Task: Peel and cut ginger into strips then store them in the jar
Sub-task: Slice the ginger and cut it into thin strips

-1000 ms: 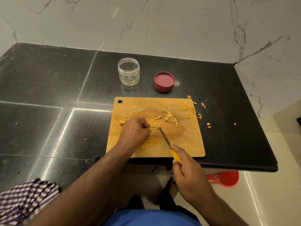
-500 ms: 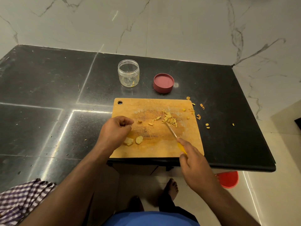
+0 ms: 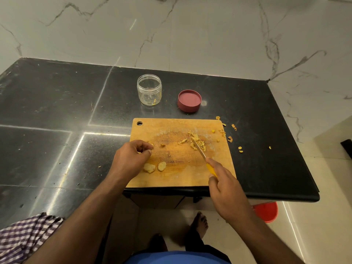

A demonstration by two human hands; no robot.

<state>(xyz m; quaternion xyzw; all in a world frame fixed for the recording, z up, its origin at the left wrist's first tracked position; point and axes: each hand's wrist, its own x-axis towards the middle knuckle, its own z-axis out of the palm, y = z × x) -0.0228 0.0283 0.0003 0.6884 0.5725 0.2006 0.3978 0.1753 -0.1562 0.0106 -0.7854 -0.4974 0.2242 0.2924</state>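
Left hand (image 3: 131,159) curled, pinching small ginger bits at cutting board's (image 3: 177,180) left edge; right hand (image 3: 226,185) gripping yellow-handled knife (image 3: 204,159), tip among ginger strips (image 3: 197,142). Two slices (image 3: 155,166) nearby; open jar (image 3: 149,89) beyond.

Your right hand (image 3: 226,189) grips the yellow-handled knife (image 3: 204,159), its tip in the ginger strips (image 3: 197,142) on the cutting board (image 3: 182,176). Your left hand (image 3: 129,159) curls beside two ginger slices (image 3: 155,167). Behind stand the open jar (image 3: 149,89) and its lid (image 3: 189,101).
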